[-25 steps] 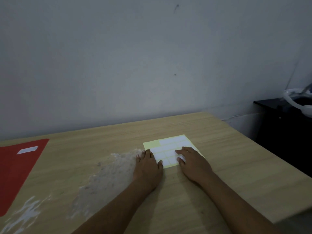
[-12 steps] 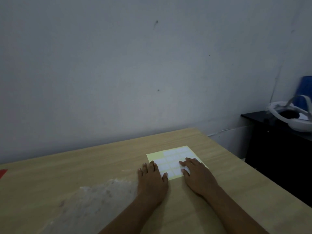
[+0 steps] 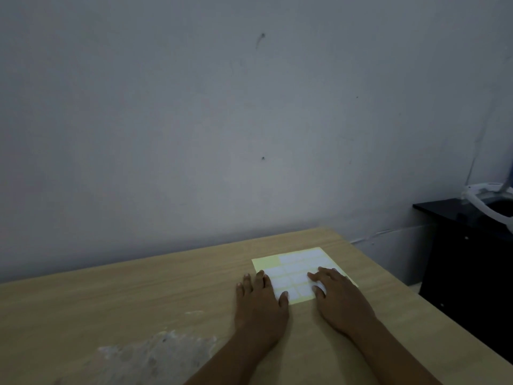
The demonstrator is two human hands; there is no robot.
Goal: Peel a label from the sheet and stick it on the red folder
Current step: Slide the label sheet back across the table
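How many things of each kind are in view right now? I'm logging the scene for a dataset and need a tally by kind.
Hands: 2 (left hand, right hand)
Label sheet: 1
Wooden table: 1
Black cabinet: 1
White headset: 1
Total: 6

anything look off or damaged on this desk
Yes: the light wooden table has a whitish, scuffed patch near its front edge, left of the left hand, as if the finish has worn away. The yellow-backed label sheet lies flat under both hands.
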